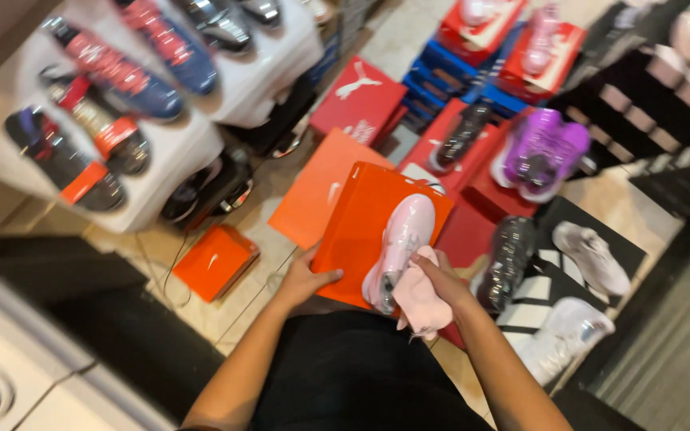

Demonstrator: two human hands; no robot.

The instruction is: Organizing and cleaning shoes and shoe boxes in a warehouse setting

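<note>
Pink cloth (422, 299) was bunched in my right hand (441, 275), fingers closed around it and pressed against the heel of a pale pink shoe (399, 243). That shoe lay on top of an orange box (357, 227), which my left hand (303, 279) steadied from below, thumb over the near edge and fingers tucked under. I judged the wiping only partly done: the cloth sat at the heel end, the toe untouched by it, and the shoe had not gone into any box. Beyond lay an orange lid (313, 191), a smaller orange box (215, 261) on the floor, a purple pair (541, 152) on red boxes (473, 179), and dark shoes (105, 128) on a white shelf (189, 148). Everything was motion-blurred; I couldn't make out the shoe's sole, and my fingertips were hidden.
</note>
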